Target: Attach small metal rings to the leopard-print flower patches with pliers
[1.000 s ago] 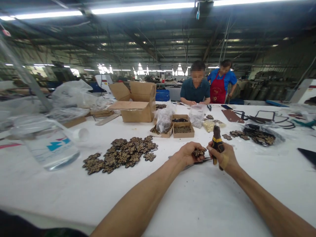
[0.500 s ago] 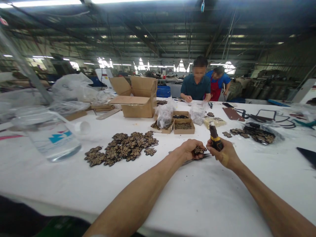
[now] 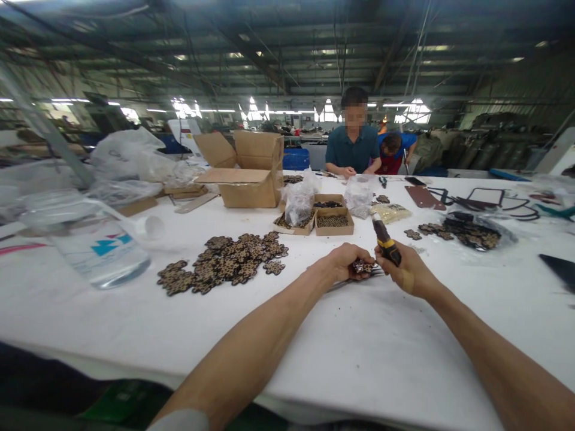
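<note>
My left hand (image 3: pixel 353 261) is closed on a small leopard-print patch (image 3: pixel 366 267) with a dark scalloped edge. A thin dark metal tool (image 3: pixel 339 285) runs beneath that hand, its slim end reaching toward my right hand; its kind is unclear. My right hand (image 3: pixel 406 267) grips a black-and-yellow hand tool (image 3: pixel 387 244), tilted with its dark upper end pointing up and left. The fingertips of both hands are close together over the white table (image 3: pixel 359 341). Left of them lies a heap of similar patches (image 3: pixel 233 260), with one patch (image 3: pixel 274 267) at its right edge.
Beyond my hands stand small boxes of metal bits (image 3: pixel 333 222), plastic bags (image 3: pixel 299 203) and an open carton (image 3: pixel 249 191). A large clear jug (image 3: pixel 99 251) stands left. Bagged patches (image 3: pixel 478 232) and black frames (image 3: pixel 487 197) lie right. Two people work across the table.
The view has shifted slightly. The tool in my right hand leans further left, and the patch in my left hand has turned a little. One person opposite has bent lower.
</note>
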The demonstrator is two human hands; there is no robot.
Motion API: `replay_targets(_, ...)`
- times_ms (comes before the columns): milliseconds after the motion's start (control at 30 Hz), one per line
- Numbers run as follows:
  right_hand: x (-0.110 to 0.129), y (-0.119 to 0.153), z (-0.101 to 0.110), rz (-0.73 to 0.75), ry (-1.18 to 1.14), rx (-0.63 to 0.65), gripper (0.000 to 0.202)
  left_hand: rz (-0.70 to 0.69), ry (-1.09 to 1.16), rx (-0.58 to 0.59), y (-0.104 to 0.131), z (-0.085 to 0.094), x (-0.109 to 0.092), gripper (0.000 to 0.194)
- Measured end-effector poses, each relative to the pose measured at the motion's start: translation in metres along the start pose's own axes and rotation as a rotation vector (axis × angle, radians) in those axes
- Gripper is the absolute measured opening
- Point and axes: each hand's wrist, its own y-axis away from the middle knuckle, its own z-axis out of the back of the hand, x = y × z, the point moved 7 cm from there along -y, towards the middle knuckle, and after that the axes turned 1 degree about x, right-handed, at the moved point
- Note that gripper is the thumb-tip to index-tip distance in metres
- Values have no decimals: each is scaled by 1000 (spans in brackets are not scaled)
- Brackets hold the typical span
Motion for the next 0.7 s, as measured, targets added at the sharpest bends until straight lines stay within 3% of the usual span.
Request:
replay_targets(167,-7,-1,-5,-106,-194,-30,40,-12,64,57,3,-6,-2,8)
replay_targets(333,-20,-4,-7,-193,-328,-26,51,-48,108,37,3,3,-6,10)
replay_targets(500,-25,-9,2,-168,-183,-13,44,-136,142,0,6,18,-18,11)
replay_targets(700,-15,-3,-2,-192,-74,66,40,-264,171,-29,17,30,-36,17)
